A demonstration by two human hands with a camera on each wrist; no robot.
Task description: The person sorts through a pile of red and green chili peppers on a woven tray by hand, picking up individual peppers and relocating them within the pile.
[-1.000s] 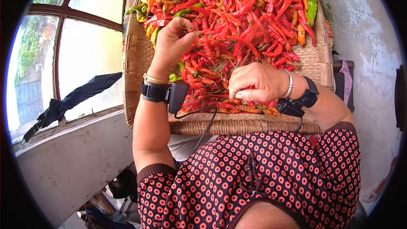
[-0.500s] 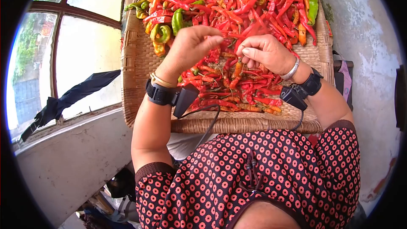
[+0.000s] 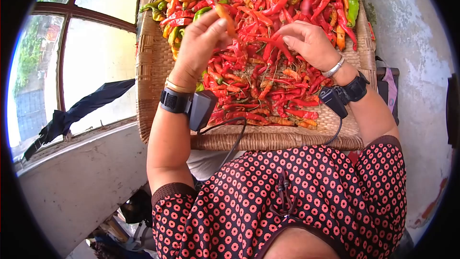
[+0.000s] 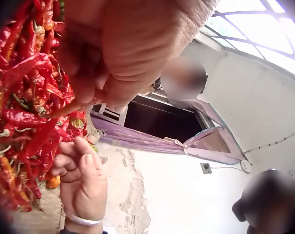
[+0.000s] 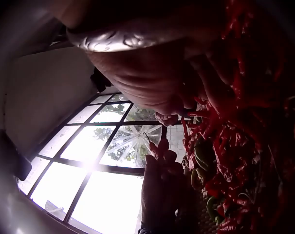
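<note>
My left hand (image 3: 203,41) is raised over the left part of the pile and pinches an orange chili pepper (image 3: 224,18) between thumb and fingers. In the right wrist view, that pepper (image 5: 153,148) stands up from the fingertips. My right hand (image 3: 314,48) hovers to the right with fingers loosely bent. The left wrist view shows this right hand (image 4: 84,190) with its palm side turned to the camera and nothing held in it. Red chili peppers (image 3: 258,79) lie in a thick heap below both hands, many of them wrinkled.
The peppers lie on a woven tray (image 3: 249,142) with a thick rim. Green peppers (image 3: 352,2) sit at its far right, and curled green ones at the left. A folded dark umbrella (image 3: 91,103) leans by the window. A cable runs from the left wrist camera.
My left hand dipped toward the middle, then drew back with an orange pepper. My right hand rose from the near peppers and shifted right. Another person's hand left the top edge.
</note>
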